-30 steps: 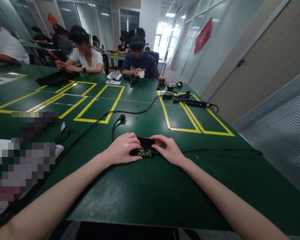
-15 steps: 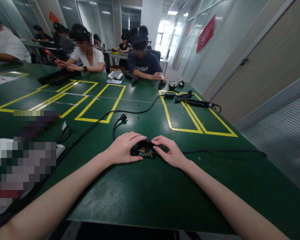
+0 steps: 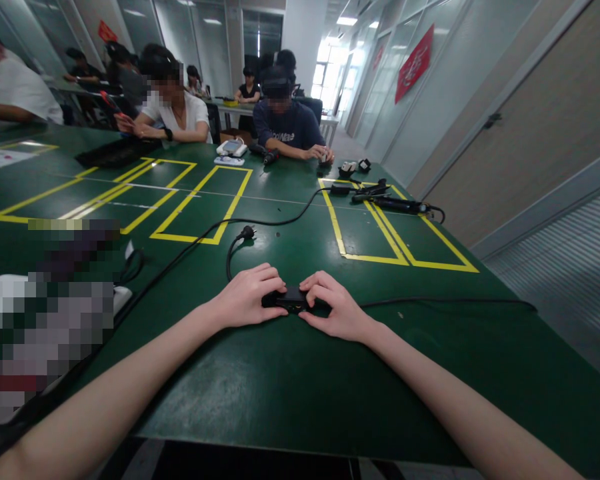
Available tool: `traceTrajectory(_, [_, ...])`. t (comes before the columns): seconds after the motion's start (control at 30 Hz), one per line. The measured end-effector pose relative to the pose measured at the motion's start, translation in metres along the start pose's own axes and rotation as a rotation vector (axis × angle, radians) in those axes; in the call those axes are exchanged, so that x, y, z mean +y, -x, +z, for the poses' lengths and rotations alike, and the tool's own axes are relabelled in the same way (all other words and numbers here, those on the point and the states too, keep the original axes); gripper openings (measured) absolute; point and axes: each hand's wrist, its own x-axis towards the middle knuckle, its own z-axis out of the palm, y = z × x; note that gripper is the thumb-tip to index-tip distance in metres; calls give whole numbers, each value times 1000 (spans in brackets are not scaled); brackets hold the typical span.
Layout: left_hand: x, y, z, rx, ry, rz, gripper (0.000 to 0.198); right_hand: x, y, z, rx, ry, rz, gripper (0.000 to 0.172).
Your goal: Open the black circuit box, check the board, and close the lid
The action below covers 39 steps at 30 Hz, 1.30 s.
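Note:
A small black power adapter case (image 3: 293, 297) lies on the green table, its cover lowered over the circuit board. A narrow gap along the near side still shows a bit of the board inside. My left hand (image 3: 253, 295) grips the case's left end between thumb and fingers. At the right end, my right hand (image 3: 336, 305) holds it the same way, fingertips on the cover and thumb at the near edge. A black plug (image 3: 248, 233) on a short cord stands beyond my left hand. Another black cord (image 3: 445, 301) runs off to the right from beneath my right hand.
Yellow tape rectangles (image 3: 343, 255) mark the green table (image 3: 300, 387). A long black cable (image 3: 275, 224) crosses it to a black tool (image 3: 403, 205). Blurred-out items (image 3: 50, 333) lie at left. Across the table, a person (image 3: 290, 127) handles a small part near a power drill (image 3: 270, 157).
The cover has come down over the circuit board, which was plainly exposed before. My fingers have closed in around both ends of the case.

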Motion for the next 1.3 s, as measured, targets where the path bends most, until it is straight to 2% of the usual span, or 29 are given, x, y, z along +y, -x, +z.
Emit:
traceTrajectory(0.23, [0, 2, 4, -12, 141, -14, 17, -1, 1, 0, -46, 6, 20, 27])
traceTrajectory(0.43, [1, 2, 6, -16, 177, -16, 14, 0, 1, -1, -49, 11, 11, 24])
traceTrajectory(0.7, [1, 2, 6, -87, 113, -66, 18, 1, 0, 0, -81, 54, 42, 21])
traceTrajectory(0.83, [3, -1, 4, -122, 46, -52, 17, 4, 1, 2, -46, 121, 35, 21])
traceTrajectory(1.1, [6, -5, 9, -150, -129, -80, 36, 5, 0, 3, -93, 170, 58, 20])
traceTrajectory(1.3, [6, -4, 12, -150, -160, -52, 29, 5, -1, 2, -144, 203, 76, 34])
